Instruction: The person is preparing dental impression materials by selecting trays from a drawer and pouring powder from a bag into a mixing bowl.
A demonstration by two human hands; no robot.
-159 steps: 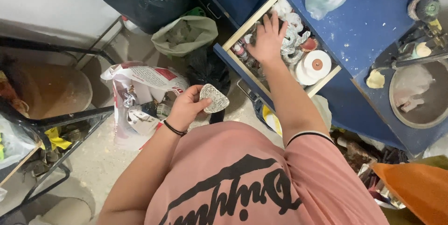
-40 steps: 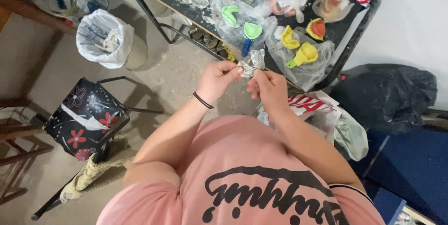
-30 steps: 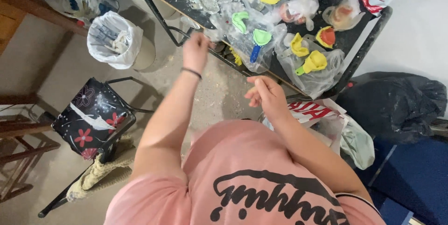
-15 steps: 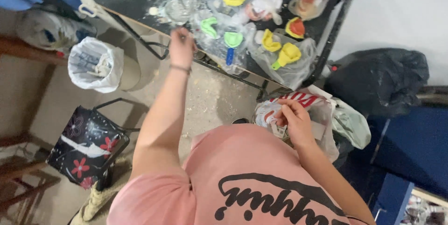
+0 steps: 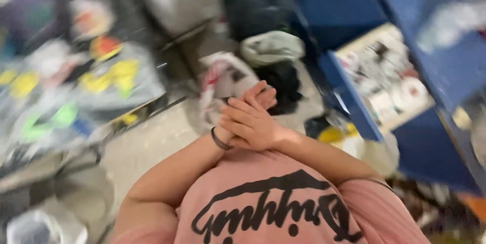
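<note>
The picture is blurred by motion. My two hands meet in front of my chest, above a pink printed shirt (image 5: 283, 208). My right hand (image 5: 248, 122) lies across my left hand (image 5: 264, 97), fingers spread. My left wrist wears a thin black band (image 5: 219, 138). I see nothing held in either hand. Just beyond the hands on the floor lies a white plastic bag with red print (image 5: 223, 79).
An open blue drawer (image 5: 354, 102) of small items juts from a blue cabinet (image 5: 430, 148) on the right. A black bag (image 5: 263, 1) and a grey-green bag (image 5: 271, 46) lie beyond. On the left stands a dark table (image 5: 152, 105) of colourful shapes; a white bucket (image 5: 30, 224) is lower left.
The view has swung from the dark table toward the blue drawer. My left hand has come back from the table and joined my right hand at my chest.
</note>
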